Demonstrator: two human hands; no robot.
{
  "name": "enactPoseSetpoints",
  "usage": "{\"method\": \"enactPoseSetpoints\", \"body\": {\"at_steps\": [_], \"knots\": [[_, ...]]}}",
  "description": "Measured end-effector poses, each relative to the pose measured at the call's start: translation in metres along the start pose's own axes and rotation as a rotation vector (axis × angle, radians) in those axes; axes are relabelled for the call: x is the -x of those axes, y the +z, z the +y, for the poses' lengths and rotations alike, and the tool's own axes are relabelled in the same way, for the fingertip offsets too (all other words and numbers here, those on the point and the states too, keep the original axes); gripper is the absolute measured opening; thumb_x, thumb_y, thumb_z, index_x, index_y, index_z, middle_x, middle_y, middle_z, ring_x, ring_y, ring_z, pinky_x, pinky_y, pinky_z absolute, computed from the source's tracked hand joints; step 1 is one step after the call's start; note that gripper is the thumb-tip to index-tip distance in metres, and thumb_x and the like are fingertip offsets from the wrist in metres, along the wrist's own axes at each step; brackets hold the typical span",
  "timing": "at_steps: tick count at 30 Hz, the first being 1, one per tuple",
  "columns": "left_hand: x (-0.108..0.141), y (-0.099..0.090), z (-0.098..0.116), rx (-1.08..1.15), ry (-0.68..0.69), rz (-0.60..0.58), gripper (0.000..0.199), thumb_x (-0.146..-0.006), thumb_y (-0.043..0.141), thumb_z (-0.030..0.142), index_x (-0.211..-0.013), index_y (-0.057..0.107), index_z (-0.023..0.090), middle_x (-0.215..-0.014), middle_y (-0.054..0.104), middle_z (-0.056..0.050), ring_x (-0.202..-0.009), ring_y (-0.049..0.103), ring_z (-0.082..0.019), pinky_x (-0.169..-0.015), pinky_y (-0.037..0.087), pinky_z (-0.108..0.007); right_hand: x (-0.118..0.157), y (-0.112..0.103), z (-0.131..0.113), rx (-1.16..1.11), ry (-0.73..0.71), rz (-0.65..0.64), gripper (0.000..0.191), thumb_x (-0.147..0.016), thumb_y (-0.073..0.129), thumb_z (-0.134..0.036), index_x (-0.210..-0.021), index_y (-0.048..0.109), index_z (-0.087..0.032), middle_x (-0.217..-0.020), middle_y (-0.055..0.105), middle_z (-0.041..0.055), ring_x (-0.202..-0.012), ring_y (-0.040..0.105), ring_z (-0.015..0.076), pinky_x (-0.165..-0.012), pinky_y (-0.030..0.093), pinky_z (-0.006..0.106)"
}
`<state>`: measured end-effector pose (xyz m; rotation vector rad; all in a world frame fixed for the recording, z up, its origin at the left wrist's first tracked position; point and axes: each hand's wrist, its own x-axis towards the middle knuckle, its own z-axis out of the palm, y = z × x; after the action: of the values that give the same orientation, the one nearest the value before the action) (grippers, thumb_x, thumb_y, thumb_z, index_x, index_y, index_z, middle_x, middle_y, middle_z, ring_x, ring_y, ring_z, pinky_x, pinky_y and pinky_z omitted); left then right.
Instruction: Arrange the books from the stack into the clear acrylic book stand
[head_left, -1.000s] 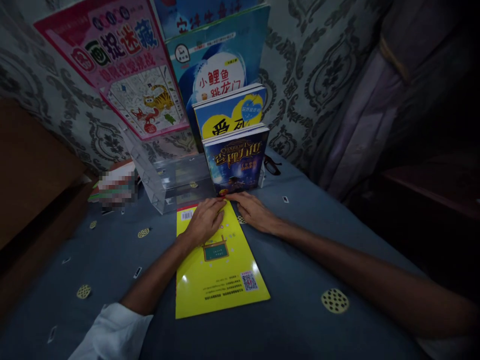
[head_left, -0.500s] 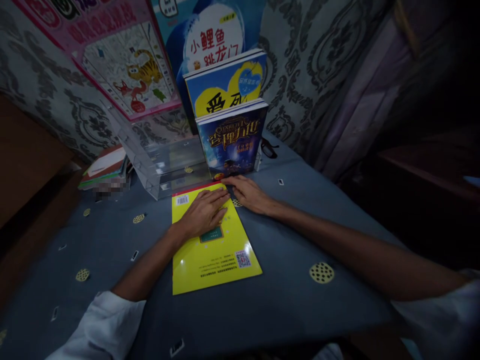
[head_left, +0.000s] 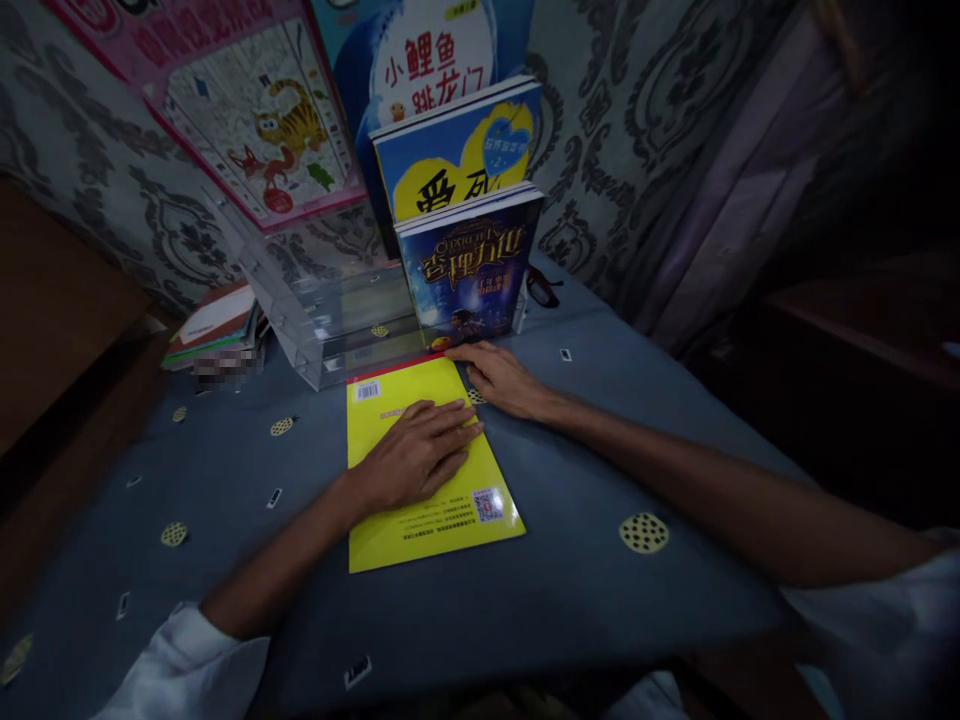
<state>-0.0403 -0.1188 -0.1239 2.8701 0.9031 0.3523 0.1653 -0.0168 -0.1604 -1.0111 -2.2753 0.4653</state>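
A yellow book [head_left: 435,535] with a red edge at its far end lies flat on the table, a barcode and a QR code on its upper face. My left hand [head_left: 416,452] rests flat on the middle of it, fingers stretched out to the right. At the book's far right corner is my right hand [head_left: 502,380], its index finger extended to the corner and the other fingers curled beneath. Just behind that fingertip stands a dark blue book [head_left: 469,275] in a clear acrylic stand [head_left: 300,345].
Behind the dark blue book stand a blue and yellow book [head_left: 457,150], a taller blue book [head_left: 442,50] and a pink one [head_left: 255,120]. Left of the stand lies a stack of books [head_left: 214,325]. Glasses [head_left: 544,288] sit at the right. A patterned tablecloth [head_left: 570,600] covers the table.
My left hand has slid down the yellow book toward me, uncovering print near its top. My right hand stays at the far corner. The view has shifted slightly.
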Motion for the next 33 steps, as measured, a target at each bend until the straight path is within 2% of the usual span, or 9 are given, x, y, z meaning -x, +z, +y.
{"method": "enactPoseSetpoints", "body": {"at_steps": [6, 11, 20, 28, 33], "knots": [[0.008, -0.001, 0.016, 0.01, 0.015, -0.02, 0.041, -0.106, 0.039, 0.029, -0.145, 0.052, 0.023, -0.149, 0.055, -0.011, -0.145, 0.044, -0.024, -0.119, 0.033, -0.049, 0.001, -0.001, -0.001, -0.005, -0.033, 0.017, 0.05, -0.087, 0.043, -0.007, -0.132, 0.063, -0.017, -0.124, 0.07, 0.0093, -0.115, 0.062, 0.0258, -0.101, 0.048, 0.041], [0.013, -0.002, 0.027, 0.006, 0.06, -0.037, 0.041, -0.106, 0.039, 0.03, -0.143, 0.054, 0.021, -0.149, 0.055, -0.011, -0.145, 0.044, -0.024, -0.118, 0.035, -0.047, 0.0, -0.001, -0.001, -0.016, -0.033, 0.016, 0.052, -0.086, 0.044, -0.006, -0.132, 0.063, -0.019, -0.125, 0.071, 0.0083, -0.114, 0.062, 0.0267, -0.101, 0.049, 0.043], [0.019, -0.004, 0.048, 0.018, 0.108, -0.057, 0.037, -0.106, 0.039, 0.028, -0.137, 0.059, 0.021, -0.146, 0.059, -0.009, -0.142, 0.048, -0.023, -0.119, 0.034, -0.048, 0.0, -0.002, -0.003, -0.009, -0.023, 0.009, 0.048, -0.086, 0.046, -0.008, -0.13, 0.064, -0.016, -0.124, 0.071, 0.0101, -0.115, 0.062, 0.0277, -0.101, 0.048, 0.043], [0.022, -0.003, 0.051, 0.015, 0.12, -0.087, 0.039, -0.103, 0.044, 0.024, -0.14, 0.057, 0.023, -0.149, 0.056, -0.009, -0.145, 0.044, -0.023, -0.12, 0.033, -0.049, 0.0, 0.0, 0.0, -0.018, -0.03, 0.012, 0.05, -0.085, 0.046, -0.008, -0.131, 0.063, -0.018, -0.122, 0.071, 0.0099, -0.113, 0.062, 0.0274, -0.1, 0.049, 0.043], [0.021, -0.003, 0.05, 0.024, 0.111, -0.087, 0.038, -0.106, 0.039, 0.028, -0.14, 0.055, 0.023, -0.15, 0.055, -0.008, -0.145, 0.044, -0.021, -0.121, 0.031, -0.046, 0.001, -0.001, -0.002, -0.017, -0.023, 0.015, 0.049, -0.086, 0.046, -0.008, -0.131, 0.063, -0.017, -0.123, 0.07, 0.0112, -0.114, 0.062, 0.0284, -0.1, 0.049, 0.045]]}}
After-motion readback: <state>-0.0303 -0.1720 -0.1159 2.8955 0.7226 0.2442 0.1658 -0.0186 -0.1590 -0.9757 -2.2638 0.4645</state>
